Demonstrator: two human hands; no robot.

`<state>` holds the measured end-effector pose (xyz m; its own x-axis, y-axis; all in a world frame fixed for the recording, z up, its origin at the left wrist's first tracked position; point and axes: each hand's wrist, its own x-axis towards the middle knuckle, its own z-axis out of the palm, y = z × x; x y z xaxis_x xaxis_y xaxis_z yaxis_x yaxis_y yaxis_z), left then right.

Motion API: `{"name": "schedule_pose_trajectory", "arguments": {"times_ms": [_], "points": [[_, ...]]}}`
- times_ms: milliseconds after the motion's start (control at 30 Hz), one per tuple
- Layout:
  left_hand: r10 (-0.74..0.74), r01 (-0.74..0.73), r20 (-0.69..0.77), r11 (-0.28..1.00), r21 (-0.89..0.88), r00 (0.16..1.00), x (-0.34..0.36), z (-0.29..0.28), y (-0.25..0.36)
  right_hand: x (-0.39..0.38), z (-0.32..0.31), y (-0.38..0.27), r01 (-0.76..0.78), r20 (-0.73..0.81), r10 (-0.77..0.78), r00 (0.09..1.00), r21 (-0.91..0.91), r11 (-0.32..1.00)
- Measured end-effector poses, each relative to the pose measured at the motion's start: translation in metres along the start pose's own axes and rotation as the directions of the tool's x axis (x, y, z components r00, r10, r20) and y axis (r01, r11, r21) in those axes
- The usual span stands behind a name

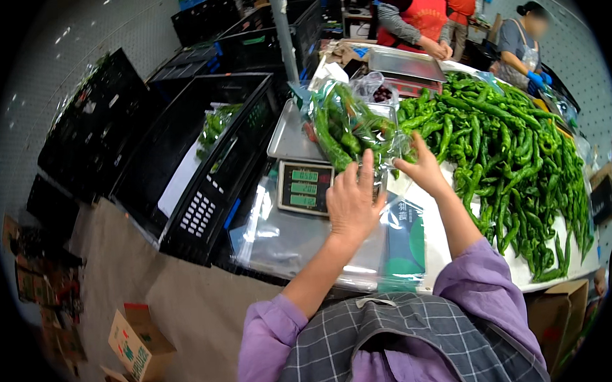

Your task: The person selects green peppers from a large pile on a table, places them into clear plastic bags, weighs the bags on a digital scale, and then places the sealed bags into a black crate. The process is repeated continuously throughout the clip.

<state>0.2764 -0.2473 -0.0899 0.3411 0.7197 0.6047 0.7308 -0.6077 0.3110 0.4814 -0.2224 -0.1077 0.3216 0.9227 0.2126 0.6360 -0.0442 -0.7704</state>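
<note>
A clear plastic bag of long green peppers (347, 124) rests on the metal tray (290, 133) of a digital scale, its film crumpled and shiny. My left hand (353, 199) is at the bag's near side, fingers stretched out and apart, just right of the scale's lit display (306, 187). On the bag's right side is my right hand (426, 168), thumb and forefinger spread; its other fingers are partly hidden. Flat clear bags with a blue-green print (404, 245) lie in front of me on the table.
Loose green peppers (509, 148) are heaped on the white table at right. A black crate (202, 154) holding some bagged greens stands at left. Behind the bag is a second scale (406, 65). Across the table, a person in a red apron (421, 15) and another with blue gloves (539, 80) work.
</note>
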Motion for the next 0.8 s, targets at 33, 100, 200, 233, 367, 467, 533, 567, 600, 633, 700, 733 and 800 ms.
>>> {"name": "schedule_pose_trajectory", "arguments": {"times_ms": [33, 100, 200, 233, 367, 467, 533, 567, 600, 633, 700, 733, 800], "points": [[-0.104, 0.103, 0.152, 0.995, 0.013, 0.983, 0.004, 0.002, -0.008, 0.005, 0.002, 0.006, -0.065, 0.073, 0.069, 0.995, -0.059, 0.996], [-0.038, 0.035, 0.145, 0.999, 0.022, 0.989, -0.008, -0.001, -0.038, 0.003, -0.006, 0.023, -0.03, 0.003, 0.03, 1.0, -0.123, 0.992], [-0.092, 0.091, 0.003, 0.986, -0.14, 0.996, -0.03, -0.005, -0.06, -0.027, -0.013, 0.046, -0.056, -0.068, 0.062, 0.996, 0.089, 0.994], [-0.102, 0.11, 0.065, 0.986, -0.127, 0.993, -0.039, -0.004, -0.059, -0.04, -0.007, 0.055, -0.085, -0.065, 0.095, 0.993, 0.131, 0.988], [0.005, -0.009, -0.04, 0.995, -0.099, 0.999, -0.028, -0.019, -0.053, -0.078, -0.017, -0.037, 0.388, -0.25, -0.431, 0.867, -0.204, 0.899], [0.025, -0.036, -0.043, 0.958, -0.286, 0.999, -0.019, -0.011, -0.047, -0.096, 0.008, -0.047, 0.471, 0.157, -0.477, 0.865, 0.08, 0.879], [-0.027, 0.032, 0.018, 0.919, -0.393, 0.999, -0.015, -0.011, -0.042, -0.081, 0.036, -0.049, 0.509, 0.067, -0.505, 0.86, -0.1, 0.855], [-0.027, 0.023, -0.003, 0.902, -0.43, 1.0, -0.014, -0.01, -0.042, -0.065, 0.048, -0.046, 0.486, -0.038, -0.498, 0.866, -0.168, 0.858], [-0.029, 0.015, -0.022, 0.884, -0.467, 0.999, -0.013, -0.009, -0.042, -0.049, 0.056, -0.045, 0.453, -0.143, -0.491, 0.859, -0.233, 0.86], [-0.036, 0.01, -0.044, 0.869, -0.494, 0.998, -0.011, -0.008, -0.045, -0.035, 0.064, -0.048, 0.489, -0.118, -0.537, 0.835, -0.284, 0.824], [-0.026, 0.004, -0.032, 0.84, -0.542, 0.999, 0.0, -0.013, -0.042, -0.005, 0.066, -0.056, 0.539, -0.071, -0.614, 0.786, -0.408, 0.737], [-0.049, 0.023, -0.032, 0.832, -0.555, 0.998, 0.004, -0.011, -0.043, 0.015, 0.07, -0.059, 0.514, 0.037, -0.524, 0.851, -0.269, 0.815], [-0.031, -0.008, -0.066, 0.86, -0.51, 0.997, 0.016, -0.003, -0.044, 0.069, 0.089, -0.058, 0.54, 0.06, -0.538, 0.841, -0.043, 0.84]]}}
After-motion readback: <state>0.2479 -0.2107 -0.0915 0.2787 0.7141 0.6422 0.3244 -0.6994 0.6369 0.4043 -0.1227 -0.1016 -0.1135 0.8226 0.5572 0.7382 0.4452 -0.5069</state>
